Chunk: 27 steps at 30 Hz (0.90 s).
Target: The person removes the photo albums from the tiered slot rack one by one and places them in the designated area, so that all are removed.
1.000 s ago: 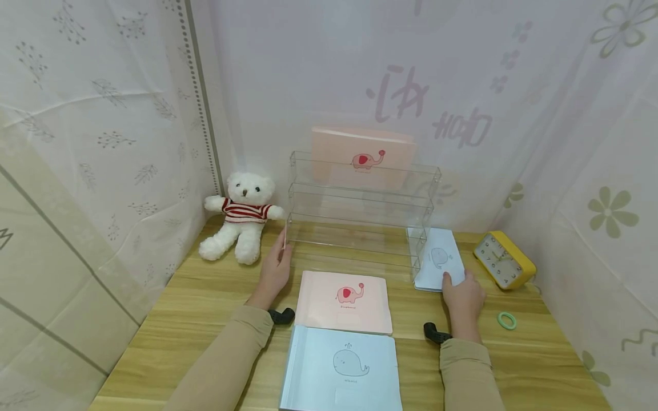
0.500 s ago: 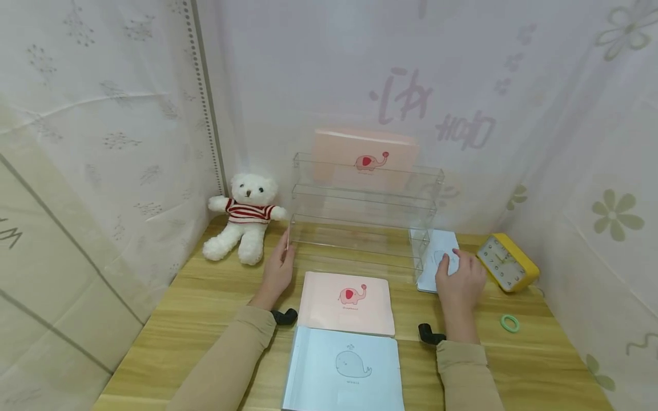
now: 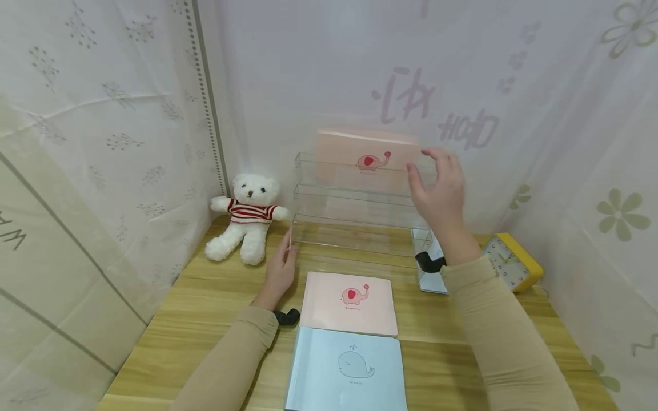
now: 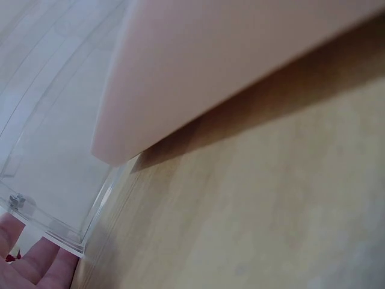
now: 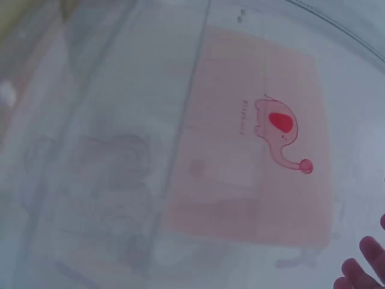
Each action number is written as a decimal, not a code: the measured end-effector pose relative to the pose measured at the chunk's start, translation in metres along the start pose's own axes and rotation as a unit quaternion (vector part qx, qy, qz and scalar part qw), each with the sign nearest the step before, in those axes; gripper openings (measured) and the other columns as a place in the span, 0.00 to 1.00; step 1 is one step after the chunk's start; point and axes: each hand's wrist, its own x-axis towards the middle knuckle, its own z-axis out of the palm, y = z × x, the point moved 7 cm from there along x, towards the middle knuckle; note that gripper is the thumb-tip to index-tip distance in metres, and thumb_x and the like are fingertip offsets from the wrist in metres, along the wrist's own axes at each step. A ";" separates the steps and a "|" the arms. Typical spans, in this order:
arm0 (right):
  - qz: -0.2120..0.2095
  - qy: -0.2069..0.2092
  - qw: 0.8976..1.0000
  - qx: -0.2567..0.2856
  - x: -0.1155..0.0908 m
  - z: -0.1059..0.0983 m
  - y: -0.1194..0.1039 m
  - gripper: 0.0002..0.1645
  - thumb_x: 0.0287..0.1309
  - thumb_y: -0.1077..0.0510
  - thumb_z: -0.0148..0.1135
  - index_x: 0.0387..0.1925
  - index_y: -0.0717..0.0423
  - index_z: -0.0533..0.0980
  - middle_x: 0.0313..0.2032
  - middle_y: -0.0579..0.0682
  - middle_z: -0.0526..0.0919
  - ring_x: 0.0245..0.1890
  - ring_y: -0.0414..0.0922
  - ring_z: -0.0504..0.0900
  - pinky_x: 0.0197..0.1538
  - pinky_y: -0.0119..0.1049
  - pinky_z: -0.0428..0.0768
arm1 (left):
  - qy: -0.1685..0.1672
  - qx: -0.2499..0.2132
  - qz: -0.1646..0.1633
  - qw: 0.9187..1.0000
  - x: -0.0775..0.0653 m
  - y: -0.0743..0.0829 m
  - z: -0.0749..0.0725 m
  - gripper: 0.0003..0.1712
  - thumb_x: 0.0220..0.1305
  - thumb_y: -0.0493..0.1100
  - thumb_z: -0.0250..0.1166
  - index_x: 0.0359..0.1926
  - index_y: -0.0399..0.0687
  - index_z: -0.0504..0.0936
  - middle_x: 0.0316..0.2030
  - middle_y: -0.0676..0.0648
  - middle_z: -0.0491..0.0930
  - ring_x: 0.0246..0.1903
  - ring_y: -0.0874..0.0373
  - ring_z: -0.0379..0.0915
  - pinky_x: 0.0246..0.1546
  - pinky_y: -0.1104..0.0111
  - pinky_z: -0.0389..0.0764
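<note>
A clear acrylic tiered rack (image 3: 354, 233) stands at the back of the table. In its top tier leans a pink notebook (image 3: 372, 157) with an elephant drawing, also facing the camera in the right wrist view. My right hand (image 3: 443, 185) is raised at this notebook's right edge, thumb and fingers apart; contact cannot be told. In the right wrist view only its fingertips (image 5: 359, 271) show. My left hand (image 3: 280, 271) rests against the rack's left side, with its fingers (image 4: 42, 265) on the outer face of the panel. Its thumb is hidden in the left wrist view.
On the table before the rack lie another pink notebook (image 3: 349, 302) and a blue whale notebook (image 3: 346, 371). Light blue notebooks (image 3: 433, 282) lie right of the rack, partly behind my right arm. A teddy bear (image 3: 250, 214) sits left; a yellow alarm clock (image 3: 514, 262) stands right.
My right hand has left the light blue notebook at the right and risen up and leftward to the pink notebook in the top tier. My left hand has stayed at the rack's side.
</note>
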 end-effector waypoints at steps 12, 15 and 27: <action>-0.019 -0.270 0.950 -0.155 0.071 0.071 -0.009 0.38 0.81 0.41 0.60 0.81 0.54 0.69 0.80 0.60 0.72 0.82 0.62 0.68 0.86 0.58 0.64 | 0.017 0.010 0.021 1.000 -0.002 0.003 -0.002 0.34 0.89 0.48 0.51 0.89 0.65 0.57 0.83 0.36 0.66 0.75 0.29 0.71 0.76 0.32 0.71; -0.042 -0.293 0.936 -0.188 0.071 0.079 -0.011 0.38 0.82 0.41 0.59 0.82 0.55 0.67 0.80 0.62 0.72 0.80 0.66 0.70 0.85 0.60 0.66 | 0.014 0.008 0.024 1.000 -0.003 0.003 -0.001 0.34 0.89 0.49 0.51 0.89 0.66 0.58 0.82 0.36 0.67 0.75 0.29 0.72 0.75 0.32 0.72; -0.024 -0.203 0.972 -0.115 0.068 0.083 -0.013 0.21 0.76 0.53 0.69 0.67 0.48 0.84 0.59 0.61 0.87 0.61 0.65 0.82 0.75 0.65 0.72 | 0.023 0.037 0.036 0.998 0.011 -0.028 0.002 0.34 0.89 0.58 0.49 0.89 0.73 0.56 0.79 0.39 0.74 0.68 0.35 0.81 0.68 0.40 0.80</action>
